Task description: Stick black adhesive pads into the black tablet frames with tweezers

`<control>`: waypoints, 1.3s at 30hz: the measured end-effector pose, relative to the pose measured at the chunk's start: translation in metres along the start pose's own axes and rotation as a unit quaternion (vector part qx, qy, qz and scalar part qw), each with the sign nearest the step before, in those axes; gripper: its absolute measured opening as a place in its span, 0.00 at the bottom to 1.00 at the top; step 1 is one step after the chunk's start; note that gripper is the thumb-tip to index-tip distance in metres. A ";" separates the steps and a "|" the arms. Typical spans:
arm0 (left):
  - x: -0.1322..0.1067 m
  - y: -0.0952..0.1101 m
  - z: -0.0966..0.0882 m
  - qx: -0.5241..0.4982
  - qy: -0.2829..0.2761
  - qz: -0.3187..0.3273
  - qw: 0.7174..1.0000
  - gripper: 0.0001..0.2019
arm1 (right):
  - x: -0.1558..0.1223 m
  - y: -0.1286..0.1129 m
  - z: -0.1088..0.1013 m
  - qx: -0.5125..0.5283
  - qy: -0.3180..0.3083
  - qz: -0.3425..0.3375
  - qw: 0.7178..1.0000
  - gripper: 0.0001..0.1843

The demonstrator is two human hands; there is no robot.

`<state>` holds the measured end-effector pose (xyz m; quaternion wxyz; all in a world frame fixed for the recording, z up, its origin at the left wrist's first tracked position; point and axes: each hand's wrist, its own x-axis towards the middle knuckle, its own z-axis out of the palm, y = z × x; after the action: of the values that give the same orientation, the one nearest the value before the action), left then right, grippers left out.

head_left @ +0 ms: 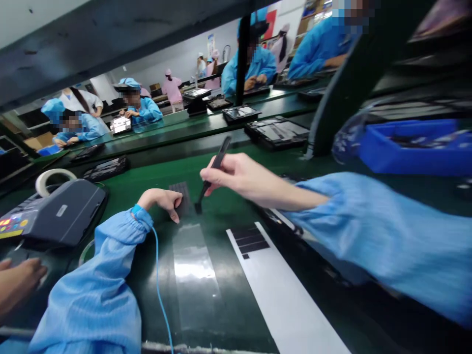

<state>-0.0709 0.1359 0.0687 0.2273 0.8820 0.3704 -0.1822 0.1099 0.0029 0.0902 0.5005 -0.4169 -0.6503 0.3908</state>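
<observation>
My right hand [236, 174] is closed round slim black tweezers [220, 158], pointing down over the green work surface. At their tip is a small black piece [198, 207], slightly blurred. To its left, my left hand [164, 202] rests beside a dark, lined strip [179, 189], with thumb and forefinger apart and nothing visible between them. From there a clear film strip [193, 265] stretches toward me, shining with reflected light. Right of the film lies a long white sheet [287, 295] with several black rectangular pieces [251, 239] at its far end.
A grey tape dispenser [61, 211] with a tape roll [55, 181] stands left. Another person's hand [22, 282] shows at the left edge. Blue bin [413, 152] at right, near a green post [342, 83]. Device trays [276, 130] line the far side; co-workers sit beyond.
</observation>
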 end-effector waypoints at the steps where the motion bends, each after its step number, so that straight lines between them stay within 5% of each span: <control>1: -0.001 0.004 -0.001 0.013 0.003 -0.002 1.000 0.16 | -0.009 -0.008 -0.016 -0.022 0.009 0.009 1.000 0.14; 3: -0.003 0.020 0.003 0.029 0.029 0.011 0.999 0.13 | -0.033 -0.013 -0.043 -0.076 0.022 0.047 0.996 0.18; 5: -0.003 0.048 0.016 0.008 0.134 0.073 0.988 0.11 | -0.058 -0.005 -0.060 -0.112 0.029 0.100 0.988 0.21; 8: -0.003 0.099 0.052 -0.057 0.282 0.239 0.927 0.08 | -0.086 0.019 -0.069 -0.103 0.040 0.176 0.978 0.23; 12: -0.002 0.134 0.101 -0.043 0.295 0.331 0.895 0.15 | -0.094 0.042 -0.064 -0.094 0.023 0.193 0.976 0.21; 16: 0.000 0.130 0.118 -0.026 0.295 0.354 0.887 0.17 | -0.088 0.050 -0.063 -0.111 0.016 0.195 0.974 0.16; 39: -0.005 0.127 0.117 0.069 0.293 0.385 0.873 0.19 | -0.086 0.047 -0.057 -0.135 0.090 0.178 0.970 0.10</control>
<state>0.0012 -0.0082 0.0077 0.0987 0.9812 0.0381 0.1613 0.1860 -0.0556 0.0300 0.4183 -0.6233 -0.5648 0.3428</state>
